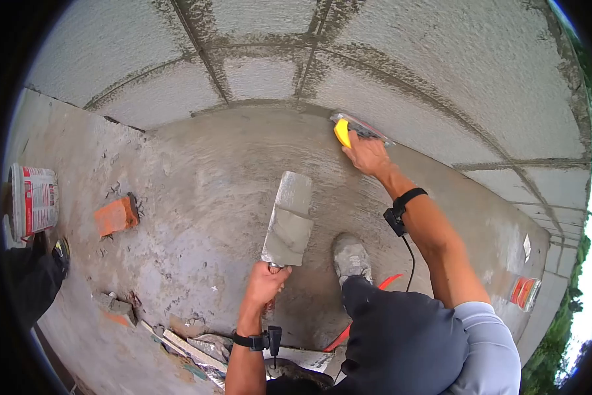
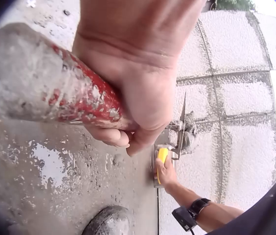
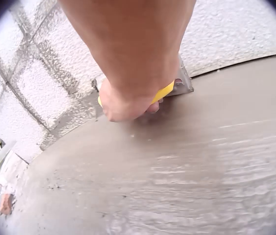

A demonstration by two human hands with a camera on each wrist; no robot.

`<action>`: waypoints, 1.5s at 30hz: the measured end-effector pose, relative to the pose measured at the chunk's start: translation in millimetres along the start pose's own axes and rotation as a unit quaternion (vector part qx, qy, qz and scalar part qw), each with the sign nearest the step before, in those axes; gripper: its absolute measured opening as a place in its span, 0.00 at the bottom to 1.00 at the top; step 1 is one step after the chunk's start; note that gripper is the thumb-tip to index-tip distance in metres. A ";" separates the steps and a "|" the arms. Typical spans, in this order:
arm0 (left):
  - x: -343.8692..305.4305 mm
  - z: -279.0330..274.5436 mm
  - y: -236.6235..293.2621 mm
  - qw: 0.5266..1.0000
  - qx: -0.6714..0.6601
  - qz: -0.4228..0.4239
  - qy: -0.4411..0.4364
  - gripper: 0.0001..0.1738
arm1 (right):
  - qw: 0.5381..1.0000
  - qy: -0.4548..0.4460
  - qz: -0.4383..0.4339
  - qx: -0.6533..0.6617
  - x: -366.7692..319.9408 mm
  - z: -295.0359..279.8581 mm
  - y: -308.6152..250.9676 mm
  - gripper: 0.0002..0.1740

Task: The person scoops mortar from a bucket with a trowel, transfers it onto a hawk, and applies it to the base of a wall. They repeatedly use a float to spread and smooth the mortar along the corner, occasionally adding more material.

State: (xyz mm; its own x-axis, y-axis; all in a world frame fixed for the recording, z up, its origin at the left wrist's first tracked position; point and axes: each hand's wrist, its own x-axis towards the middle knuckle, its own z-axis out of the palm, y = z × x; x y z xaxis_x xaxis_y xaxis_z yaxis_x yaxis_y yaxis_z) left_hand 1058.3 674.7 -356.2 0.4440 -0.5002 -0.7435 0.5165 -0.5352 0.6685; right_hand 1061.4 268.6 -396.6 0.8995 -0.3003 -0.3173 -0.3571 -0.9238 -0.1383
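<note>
My right hand [image 1: 369,157] grips the yellow handle of a plastering trowel [image 1: 342,133] where the wet floor meets the block wall. In the right wrist view a corner of its metal blade [image 3: 183,84] shows beside the forearm, close against the wall's foot. Lower and to the left, my left hand [image 1: 265,287] holds a second trowel [image 1: 288,220] by its handle, a flat rectangular blade carrying grey mortar. Chipped red paint and dried cement cover that handle [image 2: 91,95] in the left wrist view. Smooth grey mortar [image 1: 243,141] with curved streaks spreads between the hands and the wall.
The block wall [image 1: 263,76] with mortared joints curves across the top. At left stand a bucket [image 1: 39,201] and another person's dark-clothed leg [image 1: 32,283]. A broken orange brick [image 1: 117,216] and board scraps [image 1: 194,349] lie on the floor. My shoe [image 1: 352,257] is between the arms.
</note>
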 end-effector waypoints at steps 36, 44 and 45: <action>-13.8 -22.1 -31.5 0.999 -0.031 -0.017 0.000 0.13 | 0.987 0.093 0.127 0.043 1.0 20.1 -65.3 0.22; 6.5 4.7 -18.9 0.995 -0.040 0.005 -0.093 0.12 | 0.967 0.133 0.146 0.163 -119.7 -21.8 -17.4 0.23; 4.1 10.2 -17.8 0.995 -0.038 -0.004 -0.090 0.12 | 0.906 0.111 0.111 0.394 -141.0 -38.0 -24.4 0.22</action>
State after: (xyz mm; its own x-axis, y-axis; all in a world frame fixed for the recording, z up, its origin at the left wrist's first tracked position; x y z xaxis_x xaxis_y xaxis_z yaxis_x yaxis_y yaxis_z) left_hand 1043.5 675.3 -370.9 0.3044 -0.6138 -0.7284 0.5772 -0.4895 0.6537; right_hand 952.9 324.5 -312.9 0.7803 -0.5794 -0.2355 -0.5262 -0.4048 -0.7478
